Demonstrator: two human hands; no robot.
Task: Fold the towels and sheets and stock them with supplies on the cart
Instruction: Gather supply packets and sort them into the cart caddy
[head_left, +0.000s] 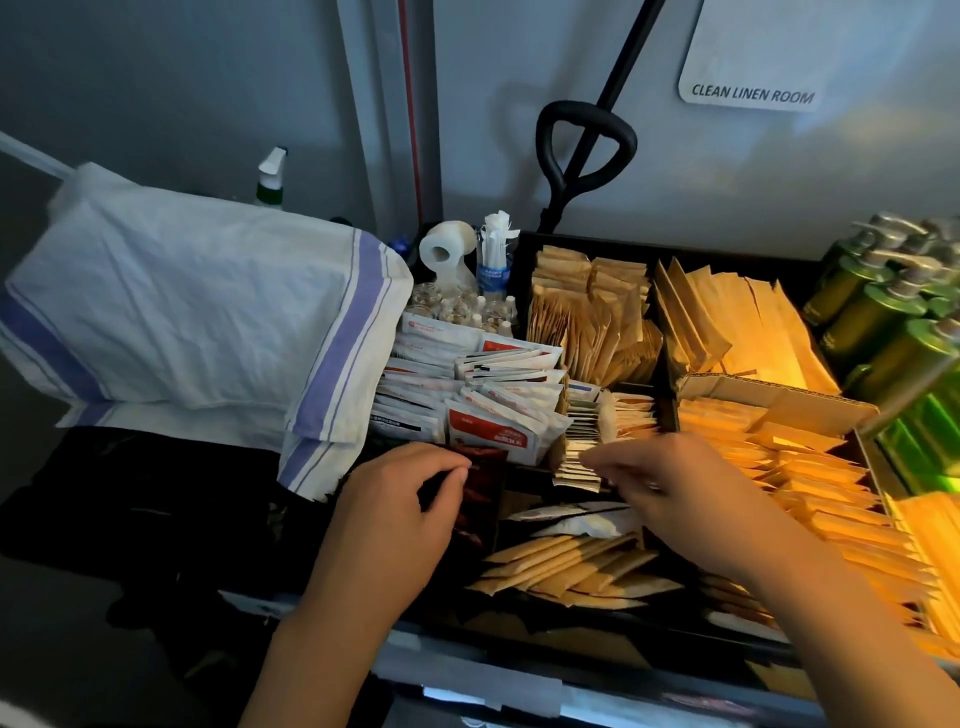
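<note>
1. The black supply tray (524, 244) on top of the cart is the landmark; its dividers split it into compartments packed with sachets and packets.
2. The left hand (400, 512) sits at the tray's near-left corner, thumb and curled fingers pinching a dark red sachet (480, 483) that stands in a compartment there.
3. The right hand (691, 493) reaches over the tray's near middle, blurred; its fingertips are at a row of silver sachets (576, 457), but whether they grip one or only touch cannot be told.
4. Just behind the left hand, in the tray's left compartments, stand white and red packets (483, 395).
5. Brown paper packets (587, 312) fill the tray's far middle compartment, and longer brown sleeves (737, 327) fill the far right one.
6. A cardboard box (779, 397) of yellow packets (810, 467) lies along the tray's right side, brightly lit.
7. More tan packets (566, 566) lie flat in the near compartment, under the right forearm.
8. A folded white towel with blue stripes (208, 312) rests left of the tray, its striped edge overhanging the tray's left rim.
9. At the tray's far-left corner stand a toilet paper roll (441, 252) and small clear bottles (467, 309).
10. Green pump bottles (883, 312) crowd the area right of the tray.
11. Behind the tray, a wall sign (753, 93) reads "CLEAN LINEN ROOM".
</note>
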